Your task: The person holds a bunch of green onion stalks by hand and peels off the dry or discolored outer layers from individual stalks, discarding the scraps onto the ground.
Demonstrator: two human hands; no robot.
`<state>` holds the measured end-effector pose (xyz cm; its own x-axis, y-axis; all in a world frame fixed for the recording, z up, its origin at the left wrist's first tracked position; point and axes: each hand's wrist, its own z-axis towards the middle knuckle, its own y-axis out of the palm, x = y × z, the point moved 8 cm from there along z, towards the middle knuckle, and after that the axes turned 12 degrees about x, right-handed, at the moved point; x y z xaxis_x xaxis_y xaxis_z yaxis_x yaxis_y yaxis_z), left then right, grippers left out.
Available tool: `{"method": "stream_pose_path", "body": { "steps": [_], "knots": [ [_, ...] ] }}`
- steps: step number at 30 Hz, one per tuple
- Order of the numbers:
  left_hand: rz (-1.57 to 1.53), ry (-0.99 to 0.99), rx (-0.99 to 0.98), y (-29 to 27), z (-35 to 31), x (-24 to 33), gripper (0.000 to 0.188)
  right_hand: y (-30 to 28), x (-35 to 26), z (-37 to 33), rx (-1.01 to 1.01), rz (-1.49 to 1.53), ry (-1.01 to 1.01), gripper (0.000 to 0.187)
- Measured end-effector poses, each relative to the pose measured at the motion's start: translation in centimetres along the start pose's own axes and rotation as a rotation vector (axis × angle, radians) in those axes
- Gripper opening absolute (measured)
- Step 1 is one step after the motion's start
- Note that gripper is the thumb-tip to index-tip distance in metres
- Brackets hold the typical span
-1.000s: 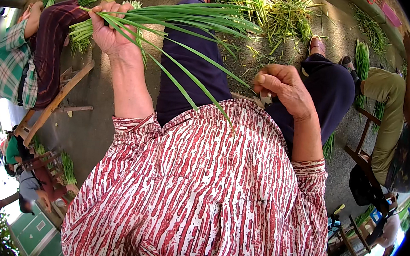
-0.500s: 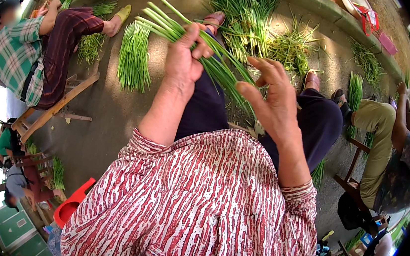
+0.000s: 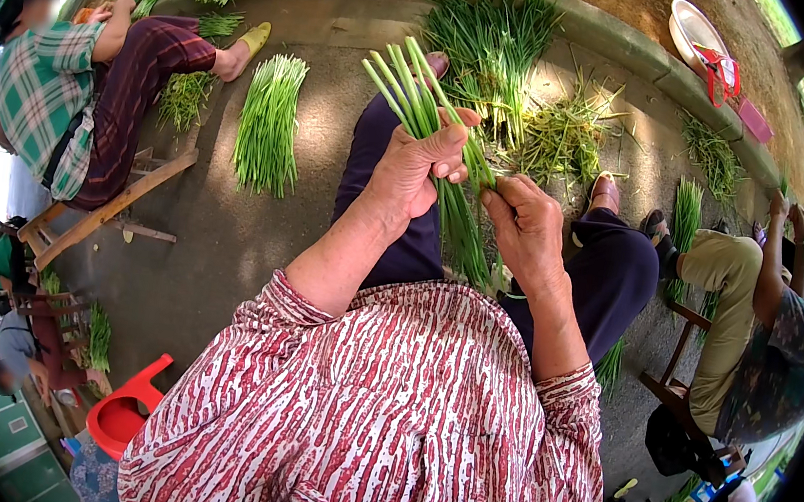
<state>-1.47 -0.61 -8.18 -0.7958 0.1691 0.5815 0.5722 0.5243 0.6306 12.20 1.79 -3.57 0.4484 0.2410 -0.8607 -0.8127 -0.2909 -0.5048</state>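
My left hand (image 3: 418, 166) is closed round a small bunch of chives (image 3: 416, 102), held aslant above my lap. Pale stem ends point up and away to the left; the green leaves hang down toward my right knee. My right hand (image 3: 525, 233), thumb and fingers pinched together, grips a chive stalk at the bunch's right side. On the ground beyond lies a large heap of loose chives (image 3: 495, 50). Beside it is a pile of yellowed trimmings (image 3: 566, 136). A neat bundle of chives (image 3: 269, 129) lies to the left, stems aligned.
At the left, a person in a plaid shirt (image 3: 43, 81) sits on a wooden stool (image 3: 118, 206). Another person (image 3: 759, 308) sits at the right. A concrete curb (image 3: 629, 49) crosses the far side, with a white basin (image 3: 697, 29) beyond. A red plastic stool (image 3: 122, 413) stands behind me.
My right hand was open beside the bunch; now it has come in and pinched a stalk. My left hand has moved right and nearer with the bunch, which is tilted more upright.
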Motion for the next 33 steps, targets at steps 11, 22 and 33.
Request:
{"method": "stream_pose_path", "body": {
  "steps": [11,22,33],
  "knots": [
    [0.197,0.034,0.082,-0.7,-0.3,0.0,0.023,1.6,-0.2,-0.1,-0.115,-0.005,-0.038,0.011],
    [0.283,0.118,0.132,-1.1,-0.4,0.4,0.018,2.5,0.1,-0.2,-0.146,-0.04,-0.068,0.015],
    [0.172,0.075,0.011,0.2,-0.7,0.2,0.019,3.2,0.5,-0.3,-0.124,-0.052,-0.123,0.013]
  ]
}}
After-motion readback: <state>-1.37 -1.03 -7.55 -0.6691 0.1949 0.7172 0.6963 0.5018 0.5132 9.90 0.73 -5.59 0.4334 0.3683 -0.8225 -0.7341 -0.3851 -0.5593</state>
